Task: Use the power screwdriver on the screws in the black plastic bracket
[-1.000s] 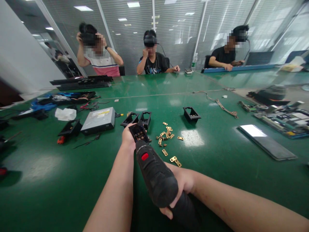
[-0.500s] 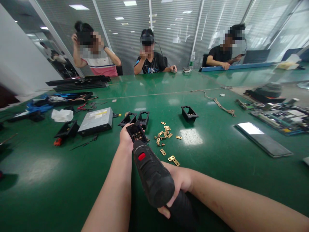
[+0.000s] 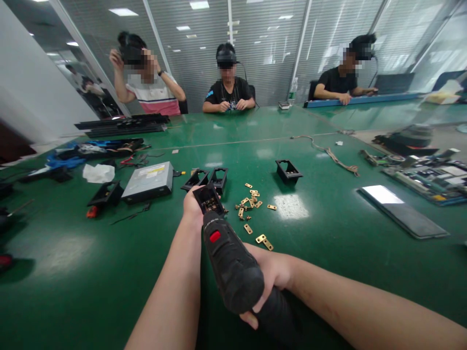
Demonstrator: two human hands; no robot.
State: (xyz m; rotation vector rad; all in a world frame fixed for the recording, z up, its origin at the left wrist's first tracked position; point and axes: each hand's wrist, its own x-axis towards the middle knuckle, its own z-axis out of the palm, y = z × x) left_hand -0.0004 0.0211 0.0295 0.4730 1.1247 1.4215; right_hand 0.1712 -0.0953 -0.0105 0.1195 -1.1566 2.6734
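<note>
My right hand (image 3: 268, 282) grips a black electric screwdriver (image 3: 229, 262) with a red button, its nose pointing away from me into a small black socket housing (image 3: 207, 198). My left hand (image 3: 191, 206) holds that housing from the left, just above the green table (image 3: 109, 272). Brass contacts show inside the housing. Several loose brass plates (image 3: 251, 204) lie on the table right of the housing. Two more black housings (image 3: 207, 178) stand just behind it, and a third one (image 3: 288, 171) farther right.
A grey optical drive (image 3: 149, 181) lies left of centre, with black parts, cables and a white tissue (image 3: 98, 172) beyond it. A dark flat panel (image 3: 401, 211) and circuit boards (image 3: 434, 177) lie at right. Three people sit along the far edge.
My hands, the screwdriver and the housing stay in place. The person in the middle across the table has lowered a hand from the face to the table.
</note>
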